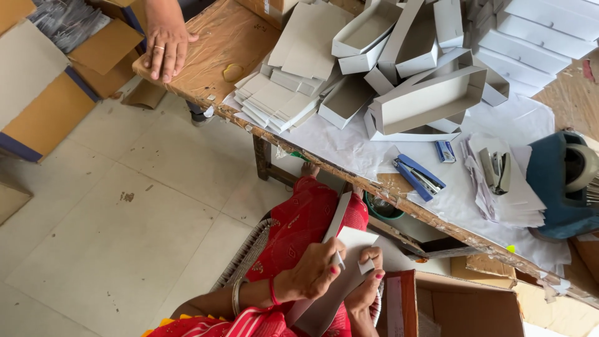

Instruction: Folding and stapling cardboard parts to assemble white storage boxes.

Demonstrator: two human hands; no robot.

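Both my hands hold a white cardboard blank (355,243) over my lap, above red patterned cloth (306,218). My left hand (312,269), with bangles at the wrist, grips the blank's left side where one flap is folded upright. My right hand (368,288) pinches a small tab at the blank's lower right edge. The blank's lower part is hidden behind my hands.
A wooden table (218,37) carries flat white blanks (274,100), folded white box trays (430,100), a blue stapler (419,176), a grey stapler (497,170) on papers and a teal tape dispenser (561,181). Another person's hand (165,43) rests on the table's corner. An open brown carton (462,306) stands beside me.
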